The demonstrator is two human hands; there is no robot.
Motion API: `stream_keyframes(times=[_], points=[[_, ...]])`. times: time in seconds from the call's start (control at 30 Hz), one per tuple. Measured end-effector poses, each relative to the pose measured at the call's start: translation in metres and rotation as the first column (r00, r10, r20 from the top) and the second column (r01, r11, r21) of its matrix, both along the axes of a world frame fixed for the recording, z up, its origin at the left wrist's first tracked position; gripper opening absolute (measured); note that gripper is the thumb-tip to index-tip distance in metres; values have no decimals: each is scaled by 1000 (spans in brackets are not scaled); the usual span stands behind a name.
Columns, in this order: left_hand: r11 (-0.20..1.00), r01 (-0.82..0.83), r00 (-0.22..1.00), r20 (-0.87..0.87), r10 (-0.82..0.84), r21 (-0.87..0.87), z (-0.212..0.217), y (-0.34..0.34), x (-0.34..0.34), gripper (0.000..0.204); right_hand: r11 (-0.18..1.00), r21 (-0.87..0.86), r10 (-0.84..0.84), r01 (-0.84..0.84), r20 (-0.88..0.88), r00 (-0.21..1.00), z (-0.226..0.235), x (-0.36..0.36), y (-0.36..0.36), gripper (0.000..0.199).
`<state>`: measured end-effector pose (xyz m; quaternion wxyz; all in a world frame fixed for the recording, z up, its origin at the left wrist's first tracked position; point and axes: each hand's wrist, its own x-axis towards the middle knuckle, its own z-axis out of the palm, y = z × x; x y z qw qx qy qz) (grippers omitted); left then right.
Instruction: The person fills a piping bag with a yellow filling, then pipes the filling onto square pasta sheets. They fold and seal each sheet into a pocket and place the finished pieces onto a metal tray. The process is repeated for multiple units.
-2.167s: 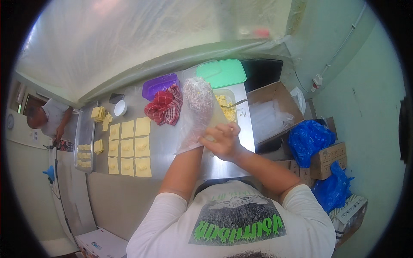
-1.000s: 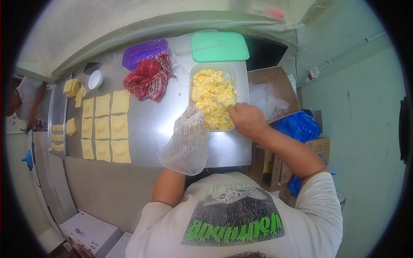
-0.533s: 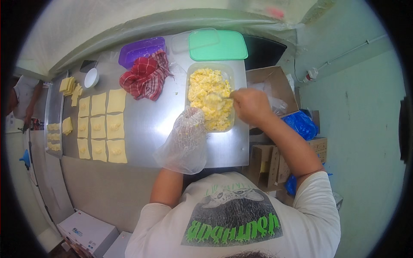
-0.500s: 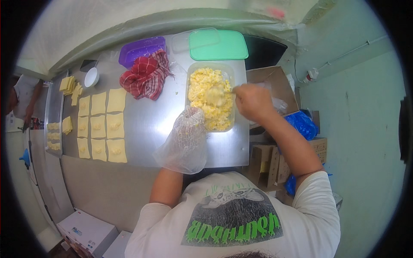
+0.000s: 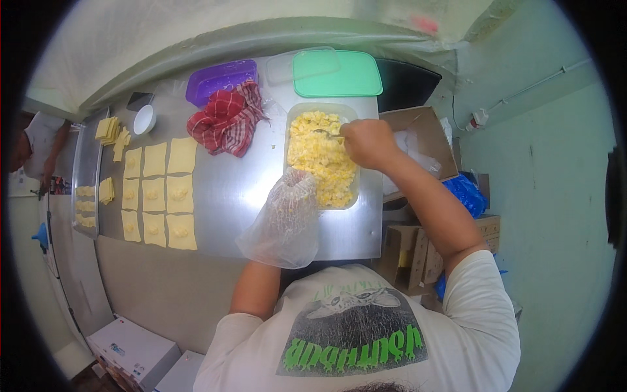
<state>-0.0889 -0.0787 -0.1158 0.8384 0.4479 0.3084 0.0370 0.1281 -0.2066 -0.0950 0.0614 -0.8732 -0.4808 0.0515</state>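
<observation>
A clear rectangular tub [image 5: 353,201] full of chunky yellow filling [image 5: 321,157] stands on the steel table [image 5: 228,196]. My right hand [image 5: 369,142] is closed on a spoon [image 5: 324,133] whose bowl dips into the filling near the tub's far end. My left hand [image 5: 290,209], inside a loose clear plastic glove, hovers at the tub's near left edge with its fingers together; nothing shows in it. Pale dough squares [image 5: 160,196], some with a dab of filling, lie in rows to the left.
A red checked cloth [image 5: 225,121], a purple container [image 5: 219,80], a green lid [image 5: 336,73] and a small white bowl [image 5: 144,119] sit at the back. A tray [image 5: 85,173] with dough pieces is at far left. Cardboard boxes [image 5: 421,140] stand right. Another person [image 5: 39,147] is at far left.
My gloved left hand came down from in front of the tub toward its near edge. My right hand moved to the tub, then toward its far end with the spoon.
</observation>
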Motion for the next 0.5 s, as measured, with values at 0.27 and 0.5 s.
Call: stream_keyframes(times=[0.27, 0.5], points=[[998, 42, 999, 5, -42, -47, -1, -1, 3, 31, 999, -19, -43, 41, -128, 991, 10, 17, 2, 23], [997, 70, 995, -78, -69, 15, 9, 0, 4, 26, 994, 29, -97, 103, -167, 981, 23, 20, -13, 22]])
